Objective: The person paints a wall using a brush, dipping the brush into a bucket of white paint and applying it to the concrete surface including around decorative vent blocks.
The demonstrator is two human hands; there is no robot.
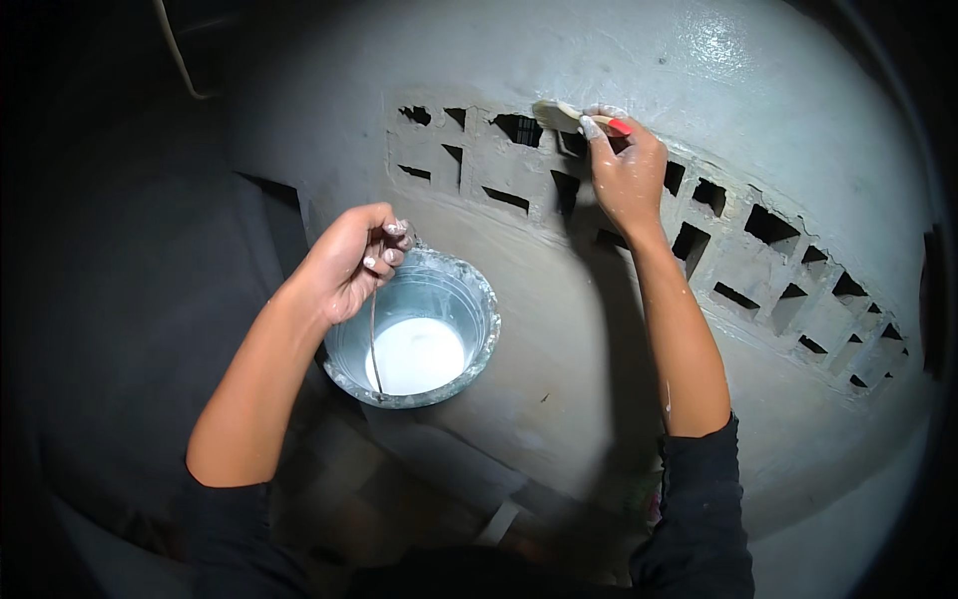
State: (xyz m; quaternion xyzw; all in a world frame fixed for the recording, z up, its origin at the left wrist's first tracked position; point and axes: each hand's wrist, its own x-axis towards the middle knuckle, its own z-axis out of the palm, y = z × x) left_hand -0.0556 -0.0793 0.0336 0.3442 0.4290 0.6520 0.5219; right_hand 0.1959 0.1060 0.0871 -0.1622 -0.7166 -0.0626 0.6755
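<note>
My left hand [361,258] is closed round the thin wire handle of a bucket [481,339], which hangs in front of the wall. White paint [414,356] covers the bucket's bottom, and its rim is crusted with dried paint. My right hand [629,170] grips a paintbrush [621,128] with a red-tipped handle. The brush's pale bristles touch the wall at the upper edge of a row of vent blocks [509,170]. White specks dot both hands and the right forearm.
The grey wall [479,60] has a wet sheen at the upper right. Openings with rough, chipped edges run rightward along the vent blocks. A pale cable [178,50] hangs at the upper left. Below the bucket, the dim floor holds a pale strip [499,521].
</note>
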